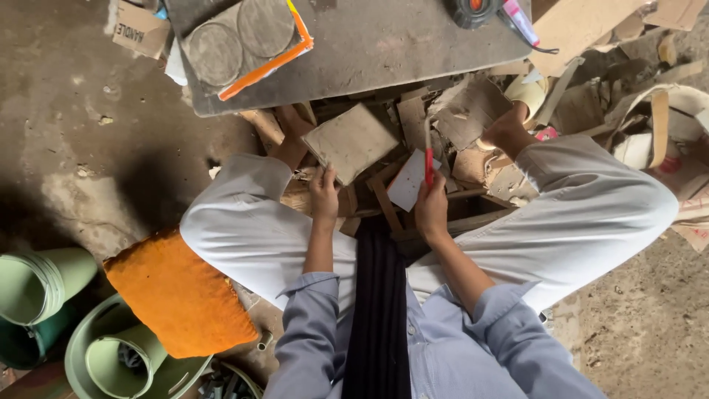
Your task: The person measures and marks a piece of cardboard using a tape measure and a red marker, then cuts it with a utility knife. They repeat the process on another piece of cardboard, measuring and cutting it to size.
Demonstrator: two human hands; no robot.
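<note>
My left hand (323,193) grips the near corner of a flat square cardboard piece (350,142), held tilted between my knees. My right hand (430,209) is closed around a red-handled knife (427,154) that points away from me, its blade rising past a small white card scrap (408,182). Both hands hover over a pile of cardboard offcuts (459,122) on the floor. My bare feet rest at either side of the pile.
A grey board (384,52) lies ahead, carrying a sheet with two cut discs (240,38) and an orange strip. An orange cushion (177,292) sits at my left hip, beside green plastic containers (44,284). More cardboard scraps (650,118) spread to the right.
</note>
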